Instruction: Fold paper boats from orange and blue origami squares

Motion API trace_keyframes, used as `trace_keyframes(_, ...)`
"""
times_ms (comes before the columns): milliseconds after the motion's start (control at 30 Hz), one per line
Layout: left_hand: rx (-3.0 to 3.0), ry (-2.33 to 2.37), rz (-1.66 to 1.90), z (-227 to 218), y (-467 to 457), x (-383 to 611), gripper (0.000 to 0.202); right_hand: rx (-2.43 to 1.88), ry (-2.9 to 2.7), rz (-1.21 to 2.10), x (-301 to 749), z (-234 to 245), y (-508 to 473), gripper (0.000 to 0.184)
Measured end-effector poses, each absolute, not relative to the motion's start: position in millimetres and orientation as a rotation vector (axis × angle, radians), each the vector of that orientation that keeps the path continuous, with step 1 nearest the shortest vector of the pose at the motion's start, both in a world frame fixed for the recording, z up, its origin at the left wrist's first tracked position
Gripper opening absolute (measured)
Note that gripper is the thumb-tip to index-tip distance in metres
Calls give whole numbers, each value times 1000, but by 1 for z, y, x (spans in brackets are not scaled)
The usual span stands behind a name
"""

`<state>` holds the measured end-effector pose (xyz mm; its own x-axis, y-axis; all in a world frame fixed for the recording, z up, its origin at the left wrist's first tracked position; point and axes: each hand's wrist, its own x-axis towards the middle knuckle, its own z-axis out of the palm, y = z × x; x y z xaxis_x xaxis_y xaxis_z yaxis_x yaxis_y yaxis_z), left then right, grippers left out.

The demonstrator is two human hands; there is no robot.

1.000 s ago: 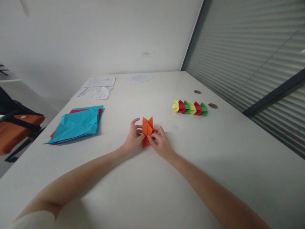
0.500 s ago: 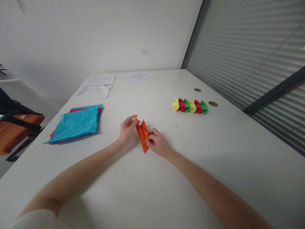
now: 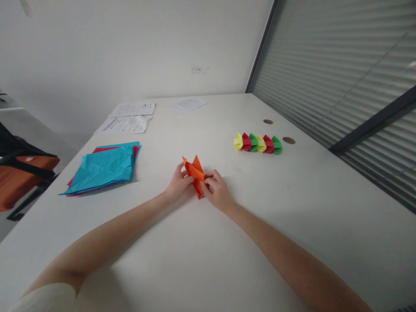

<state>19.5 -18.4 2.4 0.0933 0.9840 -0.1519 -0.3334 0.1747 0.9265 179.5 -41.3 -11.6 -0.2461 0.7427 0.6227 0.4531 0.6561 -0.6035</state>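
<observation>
Both hands hold a folded orange origami paper (image 3: 195, 172) just above the white table (image 3: 195, 260). My left hand (image 3: 178, 184) pinches its left side, with the thumb across the front and the fingers behind. On the right edge, my right hand (image 3: 217, 189) is closed with thumb and fingertips. Two pointed flaps stick up at the paper's top, and a narrow point reaches down between the hands. Part of the lower fold is hidden by my fingers.
A stack of coloured paper (image 3: 105, 167), blue on top, lies at left. A row of folded yellow, red and green pieces (image 3: 252, 142) sits at right. Printed sheets (image 3: 125, 123) lie at the back left. Two round holes (image 3: 289, 140) are near the blinds. An orange chair (image 3: 27, 173) stands at far left.
My left hand has shifted down from the paper's top tip to its middle left side. The paper is tilted and turned, its upper flaps spread wider apart. My right hand keeps hold.
</observation>
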Motion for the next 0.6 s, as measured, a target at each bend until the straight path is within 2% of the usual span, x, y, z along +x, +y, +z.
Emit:
trace_keyframes(100,977,943,977,5,-28,26,41,-947,-1857,319,180,-11,-41,21)
trace_keyframes(167,1056,941,954,8,-31,27,37,-950,-1831,301,181,-11,-39,19)
trace_keyframes(267,1025,927,1015,12,-29,25,40,-941,-1812,313,184,-12,-37,8)
trace_keyframes(400,861,920,1133,16,-25,23,46,-949,-1810,322,188,-15,-34,15)
trace_keyframes(600,786,888,1176,15,-22,23,50,-937,-1823,278,189,-12,-36,8)
